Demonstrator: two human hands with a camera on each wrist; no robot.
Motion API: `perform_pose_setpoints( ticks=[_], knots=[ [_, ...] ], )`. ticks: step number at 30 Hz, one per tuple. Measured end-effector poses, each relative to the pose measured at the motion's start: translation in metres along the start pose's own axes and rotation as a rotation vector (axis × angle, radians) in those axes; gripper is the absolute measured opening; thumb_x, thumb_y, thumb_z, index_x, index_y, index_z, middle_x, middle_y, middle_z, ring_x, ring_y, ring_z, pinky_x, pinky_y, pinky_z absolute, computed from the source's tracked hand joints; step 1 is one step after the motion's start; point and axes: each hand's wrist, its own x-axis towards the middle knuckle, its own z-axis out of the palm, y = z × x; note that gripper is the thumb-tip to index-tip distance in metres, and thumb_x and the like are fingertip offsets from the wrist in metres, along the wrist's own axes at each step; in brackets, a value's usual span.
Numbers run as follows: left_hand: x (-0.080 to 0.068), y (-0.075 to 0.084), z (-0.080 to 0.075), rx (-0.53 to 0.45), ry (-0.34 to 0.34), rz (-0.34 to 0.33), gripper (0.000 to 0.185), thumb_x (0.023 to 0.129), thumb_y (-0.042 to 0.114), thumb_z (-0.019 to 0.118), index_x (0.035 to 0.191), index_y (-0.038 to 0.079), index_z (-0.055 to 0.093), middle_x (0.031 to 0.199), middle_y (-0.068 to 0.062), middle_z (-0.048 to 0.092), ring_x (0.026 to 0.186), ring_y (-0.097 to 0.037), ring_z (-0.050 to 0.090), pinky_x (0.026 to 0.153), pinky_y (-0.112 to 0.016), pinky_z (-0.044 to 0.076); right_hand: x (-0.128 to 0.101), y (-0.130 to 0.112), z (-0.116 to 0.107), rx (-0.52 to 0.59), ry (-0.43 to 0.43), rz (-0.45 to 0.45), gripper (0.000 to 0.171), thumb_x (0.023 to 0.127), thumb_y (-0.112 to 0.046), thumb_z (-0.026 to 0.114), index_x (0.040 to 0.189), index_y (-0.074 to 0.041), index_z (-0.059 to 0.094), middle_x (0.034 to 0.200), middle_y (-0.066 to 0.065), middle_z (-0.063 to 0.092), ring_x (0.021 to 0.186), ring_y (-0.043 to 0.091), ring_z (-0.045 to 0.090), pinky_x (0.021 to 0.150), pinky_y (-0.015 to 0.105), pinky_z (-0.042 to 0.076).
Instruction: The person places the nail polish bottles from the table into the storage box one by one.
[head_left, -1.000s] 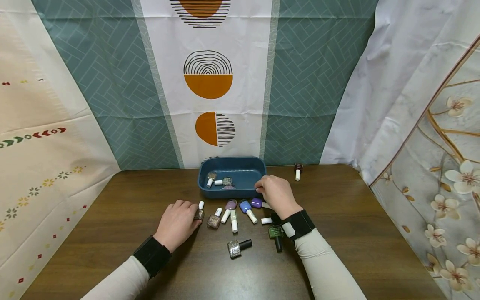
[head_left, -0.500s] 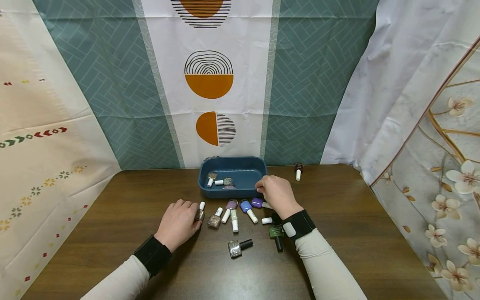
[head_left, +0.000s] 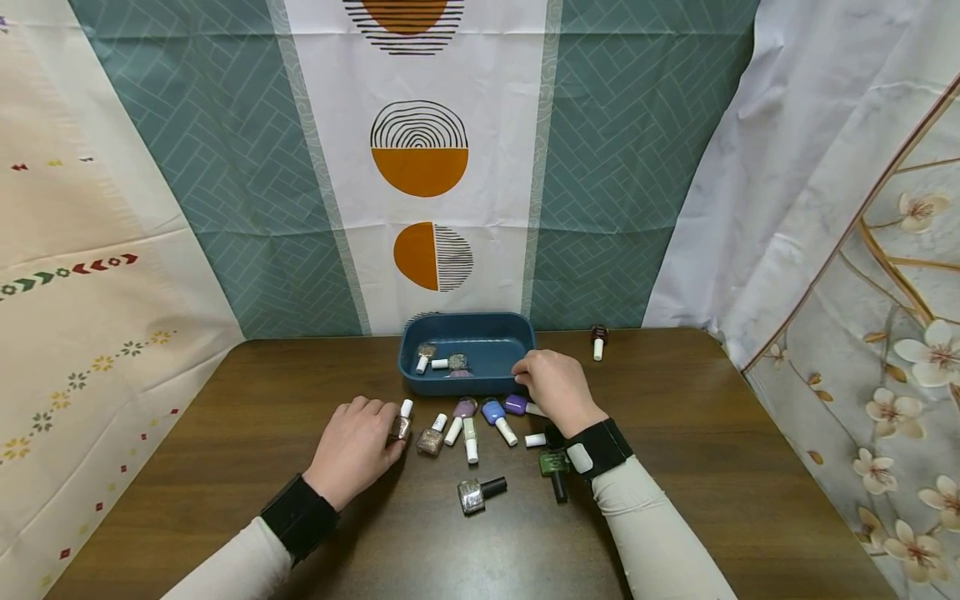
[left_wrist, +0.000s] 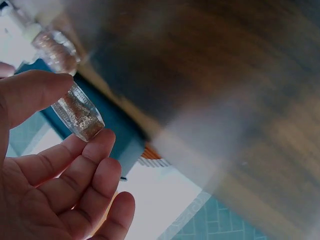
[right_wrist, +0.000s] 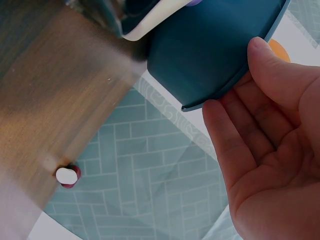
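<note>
Head view, left to right: my left hand (head_left: 354, 446) lies on the table (head_left: 225, 433), thumb and fingers pinching a glitter bottle (head_left: 400, 427) with a white cap; the left wrist view shows it (left_wrist: 77, 111) caught between thumb and forefinger, the other fingers loosely curled beneath. Just to its right lies a second glitter bottle (head_left: 431, 440), then a cluster lying close together: a lilac bottle (head_left: 462, 409), a pale green one (head_left: 468, 433), a blue one (head_left: 492, 413) and a purple one (head_left: 516, 405). Nearer me, apart from them, a silver bottle (head_left: 471, 497) with a black cap lies on its side. A green bottle (head_left: 554, 463) lies against my right wrist strap.

Behind the cluster sits the blue tray (head_left: 487, 383), with a few bottles lying in its left half. My right hand (head_left: 553, 385) is at the tray's near right corner, the purple bottle just beneath it. In the right wrist view the fingers are nearly straight, tips against the tray's rim (right_wrist: 235, 85), gripping nothing. Farther right, a dark red bottle (head_left: 597, 337) stands alone near the table's back edge.
</note>
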Motion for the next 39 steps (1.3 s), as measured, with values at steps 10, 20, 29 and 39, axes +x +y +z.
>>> perform_pose_setpoints(
  ticks=[10,20,29,39],
  knots=[
    [0.006,0.008,-0.018,-0.039,0.063,0.033,0.045,0.085,0.026,0.097,0.115,0.001,0.075,0.103,-0.009,0.076,0.101,-0.033,0.068,0.092,-0.052,0.057,0.001,0.000,-0.002,-0.008,-0.012,0.005,0.005,0.099,-0.011,0.084,0.099,-0.013,0.088,0.093,0.001,0.077,0.094,0.025,0.076,0.081,0.045,0.063],
    [0.023,0.010,-0.033,-0.047,0.133,0.076,0.043,0.084,0.024,0.098,0.111,0.001,0.074,0.100,-0.010,0.076,0.100,-0.033,0.068,0.089,-0.051,0.058,0.001,0.001,-0.001,-0.007,-0.023,0.005,0.004,0.099,-0.011,0.084,0.099,-0.013,0.088,0.093,0.001,0.076,0.092,0.026,0.076,0.080,0.045,0.063],
    [0.047,0.005,-0.037,-0.052,0.140,0.072,0.036,0.086,0.022,0.095,0.107,0.002,0.072,0.099,-0.011,0.076,0.098,-0.035,0.067,0.086,-0.051,0.057,0.001,0.001,0.000,-0.007,-0.033,0.011,0.005,0.100,-0.011,0.084,0.100,-0.013,0.088,0.092,0.000,0.076,0.092,0.025,0.076,0.080,0.044,0.063],
    [0.074,0.000,-0.033,-0.054,0.085,0.019,0.035,0.089,0.025,0.093,0.109,0.002,0.073,0.099,-0.011,0.075,0.097,-0.036,0.065,0.085,-0.052,0.054,0.001,0.000,0.000,0.007,-0.027,0.015,0.005,0.099,-0.010,0.085,0.101,-0.013,0.088,0.093,0.001,0.076,0.094,0.026,0.076,0.082,0.045,0.063]
  ],
)
